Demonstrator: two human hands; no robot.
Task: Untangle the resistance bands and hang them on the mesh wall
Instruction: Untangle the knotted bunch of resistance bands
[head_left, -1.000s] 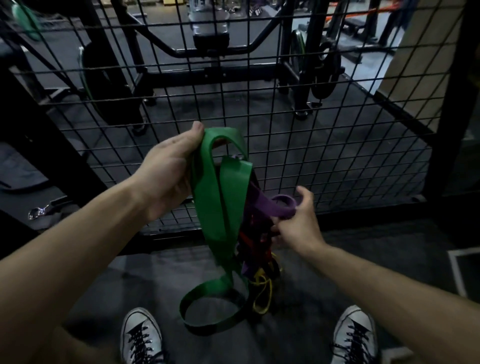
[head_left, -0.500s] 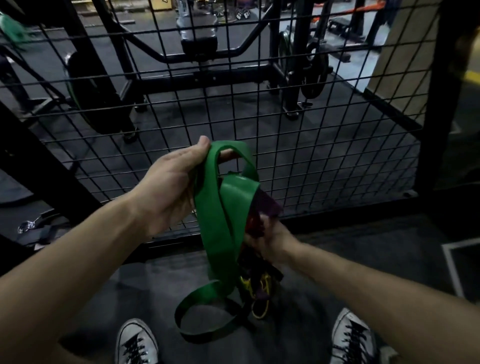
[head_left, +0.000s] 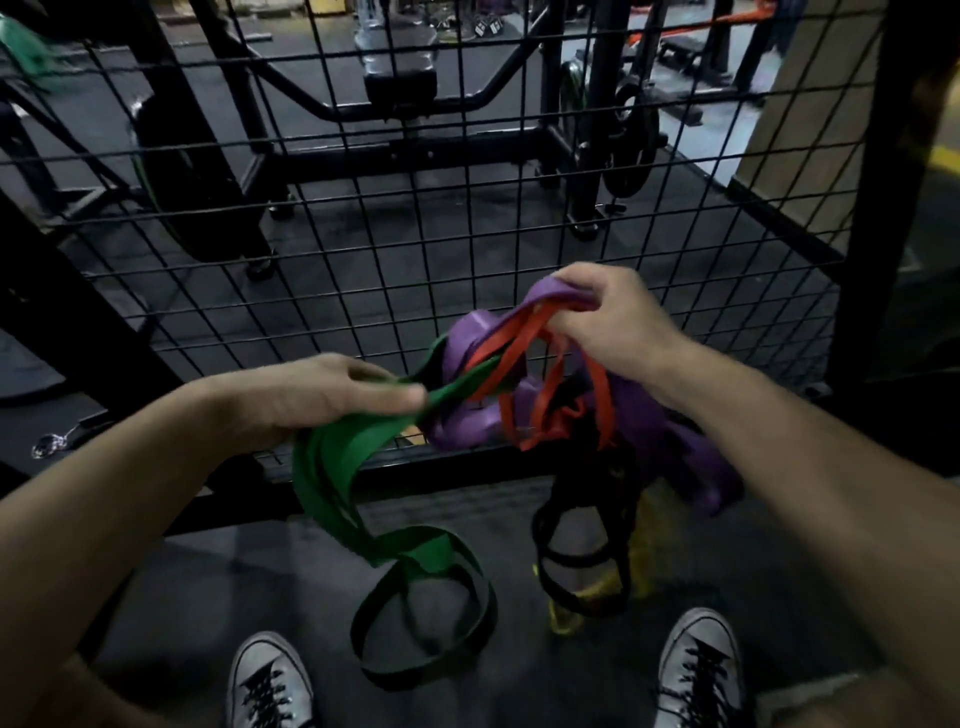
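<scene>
Step in hand: untangling — the bundle is being drawn apart in front of the mesh wall (head_left: 363, 270); nothing is seen hung on it within view.
Left hand (head_left: 317, 402): clenched round the green band (head_left: 332, 467), gripped near its upper end; the fingers are blurred.
Right hand (head_left: 613, 317): raised higher than the left, pinching the purple band (head_left: 467, 338) together with the red band (head_left: 519, 343).
Green band: it hangs from the left hand in wide loops down to just above the floor (head_left: 182, 597), between the shoes (head_left: 270, 680); one strand runs rightward into the knot.
Knot: purple, red and green cross between the two hands; below it a black band (head_left: 582, 566) and a yellow band (head_left: 576, 608) hang, the yellow one blurred.
Next move, as judged: the green strand would have to be drawn out of the purple and red crossing — by feeding a loop through, since straight pulling is likely to tighten the knot.
Edges: the mesh wall's lower frame bar (head_left: 467, 467) lies just behind the bundle; the upright post (head_left: 878, 208) stands to the right.
Open room: free space is available toward the body and above the hands; the lowest loops could snag underfoot.
</scene>
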